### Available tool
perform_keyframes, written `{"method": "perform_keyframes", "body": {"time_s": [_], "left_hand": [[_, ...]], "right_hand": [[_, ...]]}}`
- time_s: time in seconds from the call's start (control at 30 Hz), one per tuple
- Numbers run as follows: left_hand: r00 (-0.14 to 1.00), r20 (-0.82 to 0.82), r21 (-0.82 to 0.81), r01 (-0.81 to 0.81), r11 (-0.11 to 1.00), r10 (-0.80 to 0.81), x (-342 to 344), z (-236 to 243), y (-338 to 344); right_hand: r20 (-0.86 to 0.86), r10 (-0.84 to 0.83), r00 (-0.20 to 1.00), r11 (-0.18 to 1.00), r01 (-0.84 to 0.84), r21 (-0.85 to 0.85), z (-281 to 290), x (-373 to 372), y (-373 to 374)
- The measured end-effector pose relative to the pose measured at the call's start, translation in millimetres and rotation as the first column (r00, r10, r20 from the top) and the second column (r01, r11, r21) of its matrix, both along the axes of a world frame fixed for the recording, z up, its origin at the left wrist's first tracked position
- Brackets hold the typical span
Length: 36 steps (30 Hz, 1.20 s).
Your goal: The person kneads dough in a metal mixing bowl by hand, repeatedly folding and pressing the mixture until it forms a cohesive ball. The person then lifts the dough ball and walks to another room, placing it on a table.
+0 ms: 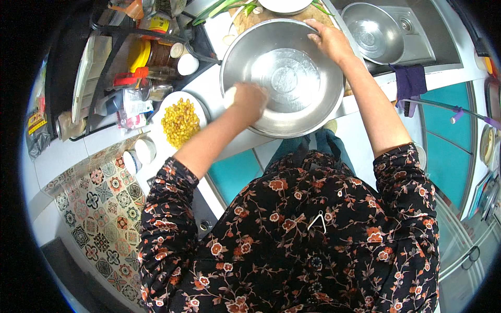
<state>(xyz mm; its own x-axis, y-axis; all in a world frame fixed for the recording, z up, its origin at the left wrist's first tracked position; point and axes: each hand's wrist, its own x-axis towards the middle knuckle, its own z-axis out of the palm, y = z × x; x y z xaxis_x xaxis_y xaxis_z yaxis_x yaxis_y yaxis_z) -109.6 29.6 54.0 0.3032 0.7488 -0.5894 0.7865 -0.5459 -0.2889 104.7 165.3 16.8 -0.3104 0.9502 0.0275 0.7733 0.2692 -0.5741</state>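
A large stainless steel bowl point(323, 101) stands at the counter's edge in front of me, tilted slightly. My right hand point(332, 43) grips its far right rim, thumb inside and fingers over the edge. Over the left part of the bowl, my left hand point(249, 101) is closed and a little smeared by motion. A pale lump point(229, 97) shows at the side of that hand; its kind is unclear. The bowl's bottom looks wet or shiny. Left of it sits a white plate point(159, 117) of yellow corn-like kernels point(180, 123), next to my left forearm.
A second metal bowl point(373, 34) rests in the sink point(417, 44) at right. Behind the large bowl lie a wooden board point(245, 21), green onions point(213, 11) and a white dish point(286, 5). A black rack point(112, 31) holds jars at left. A purple cloth point(409, 81) hangs at right.
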Motion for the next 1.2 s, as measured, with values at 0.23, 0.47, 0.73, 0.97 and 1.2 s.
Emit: {"method": "perform_keyframes", "body": {"time_s": [0.23,0.47,0.73,0.97,1.2], "left_hand": [[0.701,0.576,-0.302,-0.297,0.906,0.422,66.9,-41.8,-18.9],[-0.067,0.831,-0.532,-0.383,0.755,0.552,74.1,-66.8,77.4],[0.829,0.551,0.361,-0.139,0.922,-0.091,59.5,-54.8,48.4],[0.553,0.833,0.129,-0.198,0.972,0.002,49.6,-21.7,27.7],[0.506,0.847,-0.177,-0.022,0.984,0.163,74.4,-66.8,17.7]], "right_hand": [[0.024,0.036,0.999,0.991,-0.039,0.132,-8.0,1.7,5.5],[-0.845,-0.409,0.344,0.8,-0.311,-0.513,13.7,-11.1,5.0],[-0.557,-0.041,0.83,0.982,-0.069,-0.174,2.7,-8.4,5.8],[-0.208,0.161,0.965,0.978,-0.127,0.167,2.1,5.5,1.8],[-0.142,0.174,0.974,0.971,-0.146,0.19,-3.0,3.2,7.7]]}}
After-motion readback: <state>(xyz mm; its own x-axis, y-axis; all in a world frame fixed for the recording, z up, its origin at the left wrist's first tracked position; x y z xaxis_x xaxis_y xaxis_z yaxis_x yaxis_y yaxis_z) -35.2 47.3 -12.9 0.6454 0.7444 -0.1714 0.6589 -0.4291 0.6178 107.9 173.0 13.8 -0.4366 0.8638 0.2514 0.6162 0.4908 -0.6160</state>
